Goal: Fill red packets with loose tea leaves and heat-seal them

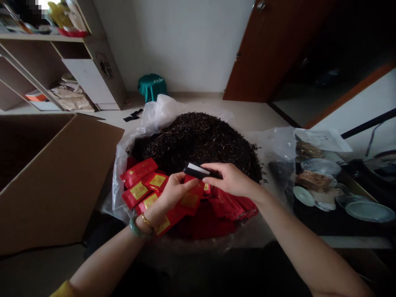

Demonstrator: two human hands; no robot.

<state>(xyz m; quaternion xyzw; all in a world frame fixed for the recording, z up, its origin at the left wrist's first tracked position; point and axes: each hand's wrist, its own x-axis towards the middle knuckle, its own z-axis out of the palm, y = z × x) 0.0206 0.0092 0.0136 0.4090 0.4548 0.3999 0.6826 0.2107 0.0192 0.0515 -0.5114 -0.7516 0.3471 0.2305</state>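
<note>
My left hand [173, 189] is closed, its fingers and thumb pinching a red packet [190, 200] with a gold label near its top edge. My right hand [227, 177] grips a small black handheld device with a white panel [198, 170], which sits across the top of that packet. Filled red packets [138, 191] with gold labels lie in a heap under and left of my left hand. Below my right forearm, flat red packets [233, 206] are fanned in a row. Just beyond both hands rises a mound of dark dried tea leaves [204, 136].
Clear plastic sheeting [120, 165] surrounds the leaves. A large cardboard box [62, 185] stands open at the left. On the right, a dark tray carries lidded bowls and a white cup [303, 196]. Behind are a teal bag [152, 86], shelves [108, 93] and a brown door [266, 49].
</note>
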